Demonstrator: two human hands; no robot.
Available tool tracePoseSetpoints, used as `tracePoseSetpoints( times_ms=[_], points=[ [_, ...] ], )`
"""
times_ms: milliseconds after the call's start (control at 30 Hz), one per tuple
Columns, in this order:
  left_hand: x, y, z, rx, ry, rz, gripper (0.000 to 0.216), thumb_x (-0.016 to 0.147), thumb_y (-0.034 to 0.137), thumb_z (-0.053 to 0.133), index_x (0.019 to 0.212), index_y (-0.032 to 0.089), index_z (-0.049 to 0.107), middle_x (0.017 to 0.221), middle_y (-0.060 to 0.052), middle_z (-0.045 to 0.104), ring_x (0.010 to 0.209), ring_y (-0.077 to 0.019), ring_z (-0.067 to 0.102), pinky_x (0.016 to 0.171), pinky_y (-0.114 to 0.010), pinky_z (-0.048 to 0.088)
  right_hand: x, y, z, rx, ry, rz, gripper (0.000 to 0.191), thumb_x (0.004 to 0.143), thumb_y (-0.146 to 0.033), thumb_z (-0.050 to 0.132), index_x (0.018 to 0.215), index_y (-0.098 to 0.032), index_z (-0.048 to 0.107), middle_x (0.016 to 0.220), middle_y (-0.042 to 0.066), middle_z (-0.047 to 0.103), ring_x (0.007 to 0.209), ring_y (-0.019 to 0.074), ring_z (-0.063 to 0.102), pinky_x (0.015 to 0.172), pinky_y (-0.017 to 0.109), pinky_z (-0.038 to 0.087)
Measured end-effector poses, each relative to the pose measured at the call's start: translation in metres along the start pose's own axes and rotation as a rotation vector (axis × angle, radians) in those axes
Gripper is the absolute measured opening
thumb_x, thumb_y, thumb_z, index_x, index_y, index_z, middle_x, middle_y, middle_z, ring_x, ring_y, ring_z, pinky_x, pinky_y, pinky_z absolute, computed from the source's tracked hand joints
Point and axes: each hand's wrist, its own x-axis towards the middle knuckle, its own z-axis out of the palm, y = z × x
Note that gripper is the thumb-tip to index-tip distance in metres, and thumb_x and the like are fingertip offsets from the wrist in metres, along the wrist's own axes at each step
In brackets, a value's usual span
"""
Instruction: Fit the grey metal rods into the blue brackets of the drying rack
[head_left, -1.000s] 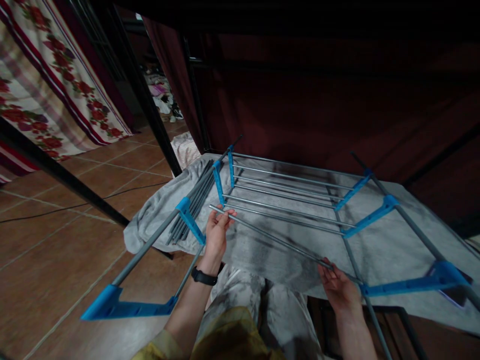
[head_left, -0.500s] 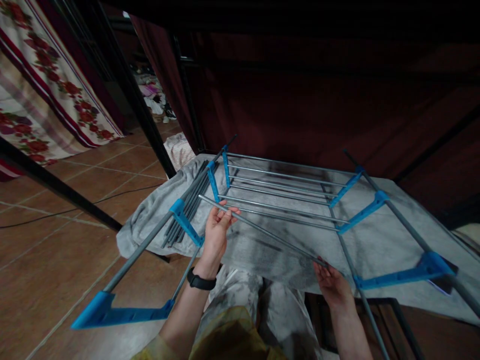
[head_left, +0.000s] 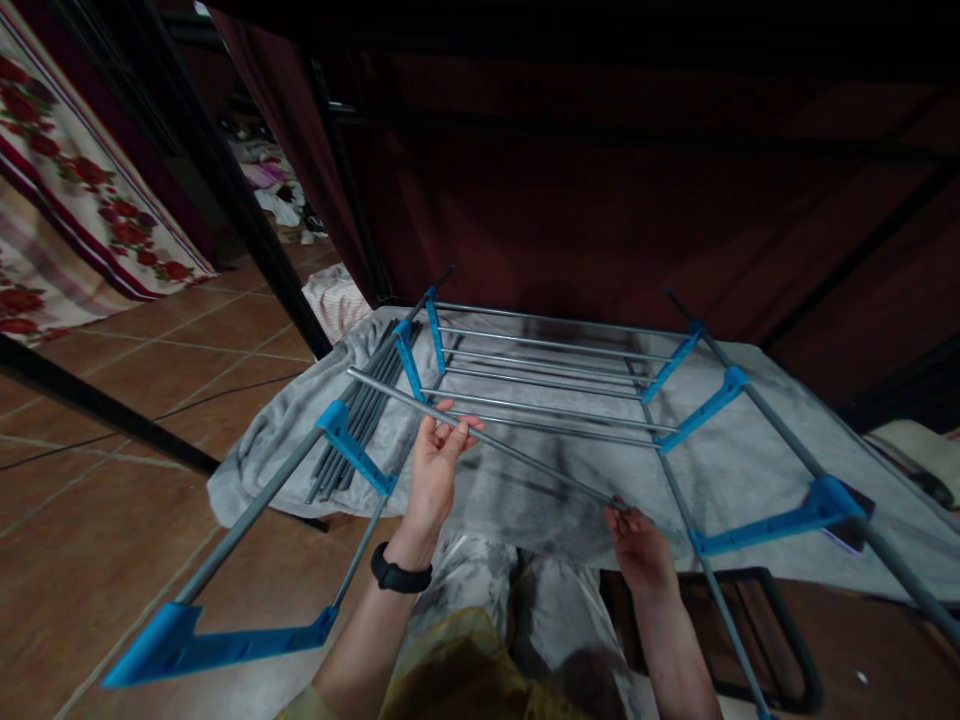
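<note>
Both my hands hold one thin grey metal rod (head_left: 525, 458), tilted with its left end higher. My left hand (head_left: 441, 450) pinches it left of its middle, and a long stretch sticks out beyond my fingers. At the right end, the fingertips of my right hand (head_left: 637, 545) close on it. Around the hands stands a part-built rack of grey tubes with blue plastic brackets (head_left: 356, 450) on the left and matching blue brackets (head_left: 780, 515) on the right. Several crossbars (head_left: 540, 405) span the brackets at the back.
Several loose grey rods (head_left: 360, 420) lie bundled on the grey blanket (head_left: 277, 430) at the left. A dark flat object (head_left: 851, 540) lies by the right bracket. A black bed post (head_left: 247, 190) rises on the left, and a black frame (head_left: 787, 640) is low on the right.
The rod has shifted left relative to the rack, its left end now passing over the left side. My right hand has moved left and slightly up. The whole view has shifted a little.
</note>
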Motion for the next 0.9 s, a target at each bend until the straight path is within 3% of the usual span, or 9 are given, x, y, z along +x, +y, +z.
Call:
tracePoseSetpoints(
  times_ms=[267,500,667,900],
  points=[
    [-0.018,-0.019,0.018,0.023,-0.105,-0.111,0.051,0.082,0.034,0.075,0.124,0.021,0.051,0.094,-0.006,0.074,0.093,-0.0215,0.072,0.082,-0.035,0.054,-0.019,0.006,0.029,0.04,-0.03,0.118,0.011,0.071,-0.018,0.076,0.079,-0.022,0.068,0.088,0.001,0.075,0.086,0.0138,0.071,0.085,0.029,0.061],
    [-0.012,-0.01,0.012,0.03,-0.072,-0.101,0.053,0.079,0.035,0.077,0.123,0.021,0.05,0.093,-0.005,0.074,0.092,-0.0199,0.071,0.083,-0.033,0.053,-0.012,0.007,0.012,0.082,0.09,0.064,0.012,0.068,-0.016,0.075,0.071,-0.022,0.064,0.076,-0.001,0.071,0.078,0.0142,0.071,0.079,0.027,0.061],
    [-0.009,-0.005,0.011,0.033,-0.067,-0.086,0.052,0.079,0.036,0.077,0.122,0.021,0.051,0.09,-0.003,0.073,0.094,-0.0194,0.071,0.083,-0.033,0.053,-0.015,0.01,0.009,0.041,0.032,-0.009,0.026,0.065,-0.024,0.082,0.086,-0.024,0.068,0.08,-0.002,0.073,0.081,0.0148,0.071,0.082,0.029,0.06],
    [-0.012,-0.015,0.019,0.04,-0.094,-0.099,0.051,0.081,0.032,0.075,0.124,0.021,0.049,0.091,-0.004,0.074,0.091,-0.0185,0.071,0.083,-0.033,0.053,-0.022,0.025,0.024,-0.032,0.009,-0.034,0.024,0.065,-0.028,0.083,0.083,-0.027,0.068,0.078,-0.002,0.072,0.08,0.0164,0.07,0.083,0.034,0.06]
  ],
)
